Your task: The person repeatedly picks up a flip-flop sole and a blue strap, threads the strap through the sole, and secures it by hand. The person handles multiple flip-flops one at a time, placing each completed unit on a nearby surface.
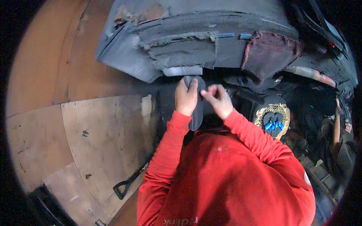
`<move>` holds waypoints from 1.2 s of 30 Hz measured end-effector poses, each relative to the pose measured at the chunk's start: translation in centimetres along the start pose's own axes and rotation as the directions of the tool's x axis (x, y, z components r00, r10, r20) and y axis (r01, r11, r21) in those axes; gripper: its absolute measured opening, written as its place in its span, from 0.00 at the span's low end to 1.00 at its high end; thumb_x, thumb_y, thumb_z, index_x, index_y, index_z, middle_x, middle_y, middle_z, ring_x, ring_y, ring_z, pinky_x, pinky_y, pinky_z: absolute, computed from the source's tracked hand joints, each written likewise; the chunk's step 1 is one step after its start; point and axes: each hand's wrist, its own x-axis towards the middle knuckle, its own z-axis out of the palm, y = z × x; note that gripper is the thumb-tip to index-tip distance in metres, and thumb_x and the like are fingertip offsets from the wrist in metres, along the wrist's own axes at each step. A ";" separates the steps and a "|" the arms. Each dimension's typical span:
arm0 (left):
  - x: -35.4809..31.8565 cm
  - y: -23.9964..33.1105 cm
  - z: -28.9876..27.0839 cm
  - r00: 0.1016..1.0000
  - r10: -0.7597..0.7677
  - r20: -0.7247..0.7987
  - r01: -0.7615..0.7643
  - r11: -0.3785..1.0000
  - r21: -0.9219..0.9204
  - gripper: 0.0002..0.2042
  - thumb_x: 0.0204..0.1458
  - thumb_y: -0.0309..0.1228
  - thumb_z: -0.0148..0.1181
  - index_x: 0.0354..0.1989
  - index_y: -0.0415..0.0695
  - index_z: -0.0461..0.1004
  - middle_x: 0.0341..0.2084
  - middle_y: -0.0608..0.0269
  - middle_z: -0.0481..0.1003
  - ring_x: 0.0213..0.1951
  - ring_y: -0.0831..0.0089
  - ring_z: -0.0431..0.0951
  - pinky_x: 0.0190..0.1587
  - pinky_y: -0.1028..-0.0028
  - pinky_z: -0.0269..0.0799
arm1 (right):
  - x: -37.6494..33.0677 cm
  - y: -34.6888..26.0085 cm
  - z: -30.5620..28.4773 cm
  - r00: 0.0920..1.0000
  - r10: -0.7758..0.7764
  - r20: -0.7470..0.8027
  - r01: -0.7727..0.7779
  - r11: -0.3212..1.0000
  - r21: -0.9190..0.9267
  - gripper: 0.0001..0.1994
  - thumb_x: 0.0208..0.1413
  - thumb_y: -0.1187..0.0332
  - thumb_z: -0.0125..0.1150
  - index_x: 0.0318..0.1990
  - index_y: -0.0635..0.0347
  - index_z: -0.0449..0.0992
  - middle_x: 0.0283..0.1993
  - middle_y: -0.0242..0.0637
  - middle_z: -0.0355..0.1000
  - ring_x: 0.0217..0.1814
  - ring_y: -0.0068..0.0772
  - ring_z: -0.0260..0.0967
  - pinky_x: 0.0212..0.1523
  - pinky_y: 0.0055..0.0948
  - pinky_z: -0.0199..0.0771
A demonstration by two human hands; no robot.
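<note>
My left hand [185, 98] is closed around a dark grey sandal sole [195, 119], held lengthwise in front of my body. Its upper end lies under the thumb, just below the edge of a worn grey bench. Close to the right side of that sole is my right hand [218, 98], thumb and fingers curled together in a pinch. Whatever the pinch holds, if anything, is too small to make out. Farther right, a pair of dark flip-flops with blue straps [273, 124] rests on a gold patterned pad [261, 114].
The grey bench [233, 56] spans the far side, with a frayed dark cloth patch [181, 52] and a reddish cloth [269, 51]. Wooden boards [105, 135] cover the left, where a black handle [126, 184] lies. Another person's arm [336, 120] shows at the far right.
</note>
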 end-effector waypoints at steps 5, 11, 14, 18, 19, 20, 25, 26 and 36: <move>-2.9 -0.4 2.6 0.956 0.055 -0.289 -0.100 0.984 -0.146 0.10 0.60 0.31 0.58 0.43 0.38 0.72 0.40 0.58 0.75 0.40 0.69 0.74 0.47 0.70 0.69 | -4.4 2.1 -0.6 0.539 0.529 0.656 -0.684 0.729 -0.026 0.33 0.68 0.41 0.36 0.53 0.67 0.72 0.44 0.44 0.79 0.43 0.32 0.78 0.45 0.26 0.77; -5.5 0.6 2.9 0.924 -0.211 -0.318 -0.040 0.776 -0.630 0.14 0.60 0.27 0.60 0.48 0.35 0.65 0.45 0.59 0.73 0.45 0.75 0.72 0.51 0.73 0.68 | 1.7 4.3 -2.0 0.977 0.208 0.036 -0.144 0.533 0.834 0.17 0.69 0.56 0.45 0.50 0.62 0.70 0.48 0.44 0.76 0.48 0.37 0.76 0.50 0.39 0.78; -6.7 1.1 0.8 0.926 -0.191 -0.325 -0.076 0.750 -0.658 0.15 0.59 0.25 0.60 0.50 0.36 0.64 0.46 0.56 0.73 0.47 0.71 0.74 0.52 0.70 0.71 | 2.9 2.8 -0.9 0.975 0.190 0.116 -0.198 0.500 0.843 0.15 0.68 0.59 0.48 0.49 0.61 0.70 0.47 0.44 0.76 0.48 0.37 0.76 0.50 0.39 0.78; -9.1 2.0 -2.5 0.906 -0.160 -0.392 -0.125 0.784 -0.609 0.17 0.58 0.26 0.62 0.51 0.35 0.65 0.46 0.58 0.72 0.47 0.75 0.72 0.53 0.74 0.68 | 1.9 0.5 2.3 0.952 0.111 0.285 -0.304 0.443 0.843 0.16 0.68 0.60 0.48 0.52 0.63 0.70 0.50 0.44 0.76 0.49 0.38 0.76 0.52 0.39 0.77; -9.9 2.2 -3.1 0.898 -0.157 -0.411 -0.131 0.795 -0.592 0.17 0.57 0.26 0.62 0.51 0.35 0.65 0.46 0.58 0.72 0.47 0.75 0.73 0.53 0.74 0.68 | 1.6 0.1 2.8 0.942 0.149 0.300 -0.335 0.455 0.825 0.16 0.68 0.60 0.48 0.52 0.63 0.70 0.50 0.44 0.76 0.49 0.38 0.76 0.53 0.39 0.77; -10.9 2.2 -3.8 0.881 -0.180 -0.437 -0.131 0.794 -0.593 0.17 0.57 0.25 0.63 0.50 0.36 0.64 0.46 0.57 0.72 0.47 0.75 0.73 0.53 0.74 0.68 | 1.3 -0.3 3.3 0.933 0.144 0.329 -0.358 0.462 0.811 0.16 0.68 0.60 0.48 0.52 0.63 0.70 0.50 0.44 0.76 0.50 0.38 0.76 0.53 0.40 0.77; -17.8 -0.1 -5.4 0.948 -0.237 -0.211 0.127 0.893 -0.432 0.18 0.54 0.22 0.64 0.50 0.37 0.63 0.47 0.56 0.72 0.47 0.73 0.74 0.46 0.74 0.73 | 0.8 -1.1 3.9 0.924 0.019 0.383 -0.320 0.586 0.744 0.11 0.66 0.64 0.53 0.48 0.63 0.72 0.43 0.39 0.78 0.41 0.31 0.77 0.46 0.30 0.77; -18.3 -1.2 -5.5 0.950 -0.313 0.008 0.283 0.848 -0.447 0.18 0.54 0.23 0.65 0.50 0.37 0.64 0.48 0.57 0.71 0.49 0.73 0.74 0.46 0.74 0.73 | 0.7 -1.1 3.7 0.959 0.046 0.280 -0.243 0.644 0.726 0.09 0.65 0.65 0.56 0.44 0.62 0.74 0.38 0.36 0.78 0.35 0.24 0.76 0.41 0.25 0.76; -1.3 -1.3 -1.5 0.941 -0.194 0.277 0.327 0.730 -0.600 0.12 0.60 0.34 0.58 0.42 0.35 0.72 0.37 0.62 0.75 0.38 0.75 0.71 0.42 0.71 0.69 | 0.8 -0.8 0.2 0.997 0.058 -0.057 -0.050 0.988 0.144 0.12 0.62 0.63 0.61 0.43 0.64 0.75 0.37 0.30 0.75 0.34 0.18 0.71 0.38 0.21 0.71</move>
